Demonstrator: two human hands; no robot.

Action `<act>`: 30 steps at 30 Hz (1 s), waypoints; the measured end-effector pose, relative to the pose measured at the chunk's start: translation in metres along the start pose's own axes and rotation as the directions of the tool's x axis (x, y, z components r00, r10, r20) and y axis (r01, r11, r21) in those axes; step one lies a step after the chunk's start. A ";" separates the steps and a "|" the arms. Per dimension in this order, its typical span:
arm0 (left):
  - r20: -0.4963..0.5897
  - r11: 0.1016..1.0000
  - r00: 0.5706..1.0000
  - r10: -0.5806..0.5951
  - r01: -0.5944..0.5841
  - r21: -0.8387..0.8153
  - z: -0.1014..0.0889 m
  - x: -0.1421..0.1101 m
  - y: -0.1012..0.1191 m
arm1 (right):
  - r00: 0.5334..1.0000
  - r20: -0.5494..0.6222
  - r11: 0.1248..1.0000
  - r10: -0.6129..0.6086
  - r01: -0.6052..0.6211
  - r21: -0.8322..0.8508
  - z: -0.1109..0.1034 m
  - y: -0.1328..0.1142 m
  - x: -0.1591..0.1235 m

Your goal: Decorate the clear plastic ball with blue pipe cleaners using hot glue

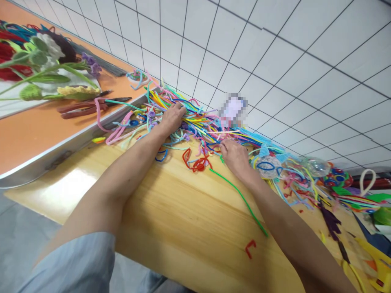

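A long heap of colourful pipe cleaners (pixel 195 118) lies along the back of the wooden table, against the tiled wall. My left hand (pixel 173 119) is on the heap's left part, its fingers curled into the pipe cleaners. At the front edge of the heap is my right hand (pixel 234 154), its fingers drawn together; what is between them is too hidden to make out. Between my arms a long green pipe cleaner (pixel 240 193) stretches over the wood. Bent red pipe cleaners (pixel 198 163) and a blue bent piece (pixel 161 155) rest near the heap.
Pliers (pixel 81 109) and crocheted flowers (pixel 39 73) lie on the orange surface at left, beyond a metal edge (pixel 70 146). Clear plastic balls (pixel 317 167) sit at right. Yellow-handled scissors (pixel 345 256) and a yellow glue gun (pixel 374 260) are at the lower right.
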State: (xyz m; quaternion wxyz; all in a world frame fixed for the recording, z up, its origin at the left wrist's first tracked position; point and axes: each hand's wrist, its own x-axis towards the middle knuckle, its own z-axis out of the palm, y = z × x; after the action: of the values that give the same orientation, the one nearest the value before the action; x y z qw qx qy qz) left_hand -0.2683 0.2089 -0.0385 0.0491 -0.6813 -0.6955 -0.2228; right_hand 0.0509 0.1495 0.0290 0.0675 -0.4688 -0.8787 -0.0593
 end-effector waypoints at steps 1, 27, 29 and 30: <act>-0.008 1.000 1.000 0.001 -0.001 -0.018 0.001 0.000 -0.001 | 1.000 -0.027 1.000 -0.012 0.012 -0.001 -0.001 0.006 -0.006; 0.116 0.983 0.988 0.102 -0.118 0.141 -0.021 0.009 -0.002 | 0.965 -0.207 0.902 0.160 -0.058 0.427 0.000 0.113 -0.266; 0.133 0.974 0.984 0.120 -0.142 0.176 -0.029 0.011 0.003 | 0.965 -0.221 0.890 0.138 -0.023 0.455 0.005 0.110 -0.265; 0.139 0.969 0.983 0.123 -0.149 0.195 -0.034 0.011 0.005 | 0.965 -0.226 0.884 0.130 -0.010 0.468 0.007 0.108 -0.265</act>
State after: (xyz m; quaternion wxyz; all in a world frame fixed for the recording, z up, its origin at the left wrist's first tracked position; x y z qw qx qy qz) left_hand -0.2719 0.2067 -0.0029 0.0901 -0.7315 -0.6680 -0.1027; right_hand 0.2868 -0.0058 -0.0196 0.2897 -0.4594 -0.8342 0.0955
